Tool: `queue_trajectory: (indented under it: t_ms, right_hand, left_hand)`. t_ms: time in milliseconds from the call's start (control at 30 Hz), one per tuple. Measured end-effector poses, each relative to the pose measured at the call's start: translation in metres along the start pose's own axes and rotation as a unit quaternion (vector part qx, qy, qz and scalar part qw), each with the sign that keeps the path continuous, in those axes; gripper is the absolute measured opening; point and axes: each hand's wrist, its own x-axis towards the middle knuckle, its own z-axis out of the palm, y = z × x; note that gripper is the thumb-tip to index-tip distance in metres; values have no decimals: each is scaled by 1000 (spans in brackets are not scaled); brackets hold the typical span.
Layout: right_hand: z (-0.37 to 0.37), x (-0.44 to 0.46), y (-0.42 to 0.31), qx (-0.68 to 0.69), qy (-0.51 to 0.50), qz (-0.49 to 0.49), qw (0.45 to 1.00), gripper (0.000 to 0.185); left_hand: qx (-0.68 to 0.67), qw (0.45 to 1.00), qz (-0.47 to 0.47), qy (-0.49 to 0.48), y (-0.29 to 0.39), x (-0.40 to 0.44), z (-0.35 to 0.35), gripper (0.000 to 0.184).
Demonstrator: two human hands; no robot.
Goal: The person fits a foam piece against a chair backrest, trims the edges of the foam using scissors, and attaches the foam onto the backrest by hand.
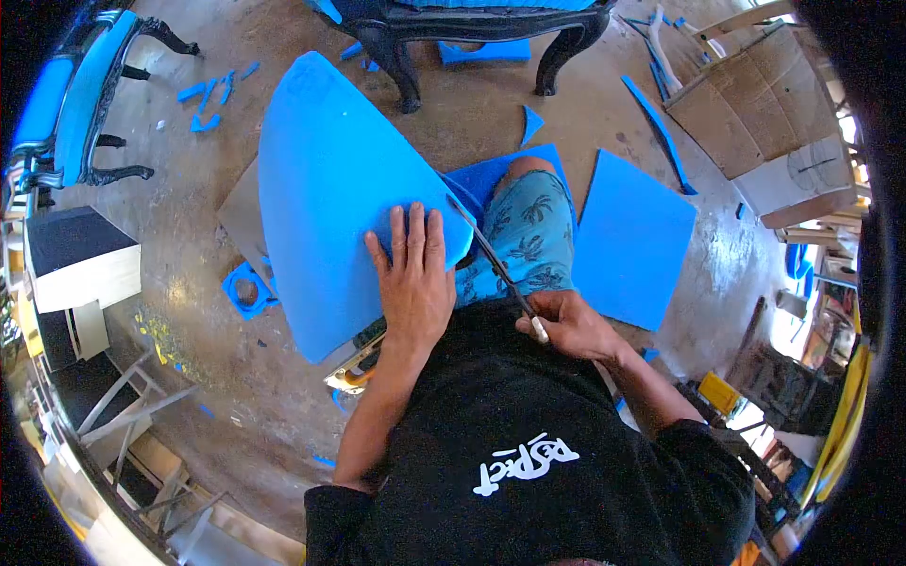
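Observation:
A large blue foam piece [326, 189] with a curved outer edge rests in front of my body, over my lap. My left hand [413, 278] lies on its face, fingers stretched out and slightly apart. In my right hand [571, 325] is a long, thin, dark knife blade [498, 257]; a whitish end sticks out below my fingers. The blade slants up and left, and its far part meets the right edge of the foam near the lower corner. Whether it is cutting into the foam I cannot tell.
A flat blue foam sheet [637, 241] lies on the floor at right. Foam scraps [217, 94] are scattered about. A black carved-leg chair [401, 57] stands ahead, another blue-covered seat [90, 99] at left. Cardboard [755, 99] leans at upper right.

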Motion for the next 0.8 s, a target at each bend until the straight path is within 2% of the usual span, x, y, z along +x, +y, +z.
queue_trajectory:
  t_ms: [100,400,467,800]
  right_hand:
    - [0,0,-3,-22,5,21,1000,35]
    - [3,6,-18,46,-7,33,998,38]
    - [4,7,-17,45,5,26,999,29]
    - [4,7,-14,53,7,31,998,29]
  left_hand:
    - [4,1000,0,1,1,0,0,80]
    - [3,1000,9,-11,-1,-6,-1,77]
    - [3,1000,14,-9,-1,-6,-1,79]
    - [-15,1000,10,-9,-1,-6,-2,80]
